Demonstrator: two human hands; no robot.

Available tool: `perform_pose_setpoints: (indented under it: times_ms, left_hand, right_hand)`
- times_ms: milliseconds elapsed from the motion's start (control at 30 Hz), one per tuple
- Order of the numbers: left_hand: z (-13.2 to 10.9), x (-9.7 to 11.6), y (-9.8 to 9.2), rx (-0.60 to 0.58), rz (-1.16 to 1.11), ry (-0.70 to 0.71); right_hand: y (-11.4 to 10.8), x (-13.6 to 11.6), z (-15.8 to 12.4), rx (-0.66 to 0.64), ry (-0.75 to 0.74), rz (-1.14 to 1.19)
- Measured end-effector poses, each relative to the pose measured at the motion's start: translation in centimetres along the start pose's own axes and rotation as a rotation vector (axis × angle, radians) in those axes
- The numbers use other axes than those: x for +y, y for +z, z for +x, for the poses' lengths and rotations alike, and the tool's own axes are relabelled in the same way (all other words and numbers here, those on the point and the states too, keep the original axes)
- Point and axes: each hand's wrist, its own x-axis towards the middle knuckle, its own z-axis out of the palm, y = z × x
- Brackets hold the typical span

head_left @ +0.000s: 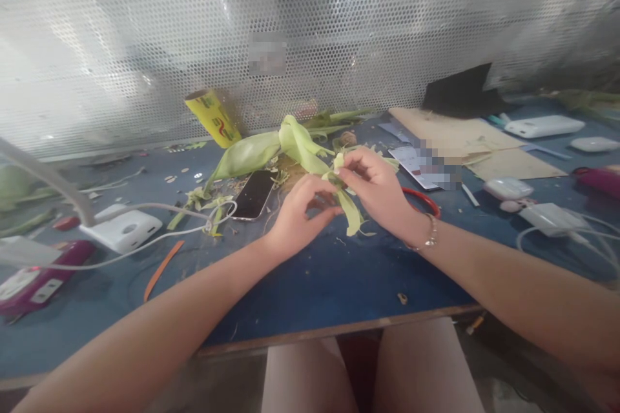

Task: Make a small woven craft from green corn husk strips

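Observation:
Both my hands meet over the middle of a blue table [314,284]. My left hand [298,216] is curled, its fingertips pinching a pale green leaf strip [349,210] from the left. My right hand [375,187], with a bracelet on its wrist, pinches the same strip from the right near its top. The strip runs back into a bundle of long green leaves [271,148] lying toward the back of the table. A black phone [253,194] lies face up just left of my left hand.
A yellow roll [213,117] leans on the perforated metal wall [310,26]. A white charger with cables [121,229] and a purple device [33,284] sit left. Cardboard [465,139], papers, white devices [547,126] and a red ring [426,199] lie right. Leaf scraps litter the surface.

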Motion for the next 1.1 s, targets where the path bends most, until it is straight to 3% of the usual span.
perform_pose_setpoints:
  times_ms: [167, 367, 633, 833, 1000, 1100]
  left_hand:
    - [0.3, 0.5, -0.3, 0.021, 0.093, 0.080]
    - [0.3, 0.9, -0.1, 0.064, 0.103, 0.076]
    - [0.3, 0.7, -0.2, 0.078, 0.099, 0.048]
    - [0.2, 0.1, -0.2, 0.086, 0.074, 0.104]
    - [-0.2, -0.2, 0.0, 0.163, -0.006, 0.085]
    - [-0.4, 0.0, -0.2, 0.115, -0.077, 0.064]
  right_hand:
    - [0.2, 0.1, -0.1, -0.011, -0.011, 0.023]
    - [0.3, -0.2, -0.4, -0.014, -0.034, 0.000]
    - [0.1, -0.1, -0.6, -0.063, -0.032, 0.051]
    - [0.1, -0.6, -0.6, -0.088, -0.064, 0.109]
    - [-0.1, -1.0, -0.8, -0.124, -0.185, 0.058]
    - [-0.2, -1.1, -0.9, -0.130, -0.308, -0.035]
